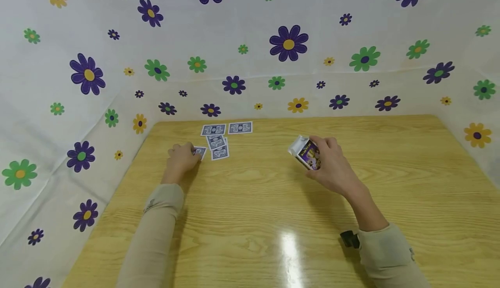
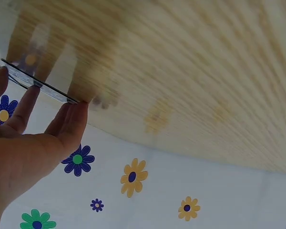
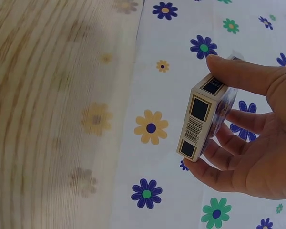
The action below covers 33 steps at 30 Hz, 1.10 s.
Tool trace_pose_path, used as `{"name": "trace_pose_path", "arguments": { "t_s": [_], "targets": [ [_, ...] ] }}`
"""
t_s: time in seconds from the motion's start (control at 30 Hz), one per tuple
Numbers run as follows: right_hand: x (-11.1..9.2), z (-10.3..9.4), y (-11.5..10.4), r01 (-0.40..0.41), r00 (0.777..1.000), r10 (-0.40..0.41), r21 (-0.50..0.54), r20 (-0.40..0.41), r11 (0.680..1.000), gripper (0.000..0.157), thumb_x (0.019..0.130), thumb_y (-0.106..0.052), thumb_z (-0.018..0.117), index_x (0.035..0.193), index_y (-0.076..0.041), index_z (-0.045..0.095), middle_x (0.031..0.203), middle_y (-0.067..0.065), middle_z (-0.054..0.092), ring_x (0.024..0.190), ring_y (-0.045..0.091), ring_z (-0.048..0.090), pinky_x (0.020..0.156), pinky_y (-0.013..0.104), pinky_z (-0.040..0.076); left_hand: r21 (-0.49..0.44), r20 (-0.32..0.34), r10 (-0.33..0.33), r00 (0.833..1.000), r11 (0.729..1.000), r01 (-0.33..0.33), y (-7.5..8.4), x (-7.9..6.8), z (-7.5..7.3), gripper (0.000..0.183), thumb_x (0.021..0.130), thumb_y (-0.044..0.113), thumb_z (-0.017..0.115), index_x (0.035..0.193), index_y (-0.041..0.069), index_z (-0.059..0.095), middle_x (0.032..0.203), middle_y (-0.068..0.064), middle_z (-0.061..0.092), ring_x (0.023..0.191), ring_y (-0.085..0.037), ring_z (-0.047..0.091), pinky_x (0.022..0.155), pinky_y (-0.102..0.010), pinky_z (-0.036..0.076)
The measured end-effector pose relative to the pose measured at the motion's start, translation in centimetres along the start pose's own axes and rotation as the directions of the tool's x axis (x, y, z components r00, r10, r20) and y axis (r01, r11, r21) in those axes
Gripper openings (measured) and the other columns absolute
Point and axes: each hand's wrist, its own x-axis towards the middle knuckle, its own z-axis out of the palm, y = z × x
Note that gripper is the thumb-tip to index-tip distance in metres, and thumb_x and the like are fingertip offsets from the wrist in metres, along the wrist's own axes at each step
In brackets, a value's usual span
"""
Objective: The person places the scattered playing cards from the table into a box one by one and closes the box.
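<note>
My left hand [image 1: 180, 160] is low over the table's left side, its fingers and thumb at the edges of a blue-backed playing card [image 1: 200, 151]. In the left wrist view that card [image 2: 47, 90] is seen nearly edge-on between the fingertips, close to the wood. Just right of this hand, several more playing cards [image 1: 220, 153] lie face down, some overlapping. My right hand [image 1: 333, 166] grips a purple and white card box [image 1: 310, 155] above the table, tilted, its white flap end pointing left. The right wrist view shows the box's barcode side [image 3: 194, 129], thumb on one end and fingers around the other.
The wooden table [image 1: 250, 218] meets a white flowered cloth [image 1: 258, 31] at the back and along the left side. Two cards lie near the table's back edge. A black strap piece [image 1: 349, 239] sticks out by the right sleeve.
</note>
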Motion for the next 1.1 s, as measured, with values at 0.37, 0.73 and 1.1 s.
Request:
{"name": "trace_pose_path", "arguments": {
  "t_s": [0.37, 0.73, 1.1],
  "targets": [
    [-0.2, -0.1, -0.1, 0.021, 1.0, -0.02, -0.028, 0.021, 0.999, 0.088, 0.078, -0.005, 0.081, 0.151, -0.001, 0.032, 0.136, 0.029, 0.037, 0.115, 0.041, 0.045, 0.091, 0.054, 0.051, -0.177, 0.05, -0.172, 0.984, 0.968, 0.178, -2.0, -0.4, -1.1, 0.075, 0.084, 0.034, 0.071, 0.134, -0.011, 0.038, 0.13, -0.037, 0.031, 0.122, -0.051, 0.025, 0.104, -0.064, 0.032],
    [-0.2, -0.3, 0.0, 0.032, 0.999, -0.03, -0.065, 0.027, 0.997, 0.088, 0.076, -0.005, 0.081, 0.151, -0.002, 0.033, 0.138, 0.03, 0.037, 0.115, 0.042, 0.045, 0.091, 0.055, 0.05, -0.215, 0.125, -0.311, 0.942, 0.919, 0.332, -2.1, -0.4, -1.9, 0.095, 0.084, 0.035, 0.075, 0.145, -0.016, 0.022, 0.142, -0.044, 0.015, 0.131, -0.055, 0.016, 0.111, -0.064, 0.027],
    [-0.4, -0.5, 0.1, 0.051, 0.998, -0.047, -0.111, 0.034, 0.993, 0.084, 0.076, -0.003, 0.079, 0.148, -0.001, 0.037, 0.134, 0.029, 0.039, 0.108, 0.039, 0.045, 0.084, 0.052, 0.049, -0.193, 0.156, -0.321, 0.934, 0.917, 0.348, -2.3, -1.2, -2.4, 0.108, 0.082, 0.037, 0.078, 0.146, -0.018, 0.011, 0.135, -0.043, 0.027, 0.123, -0.052, 0.026, 0.113, -0.059, 0.025]
  ]
}}
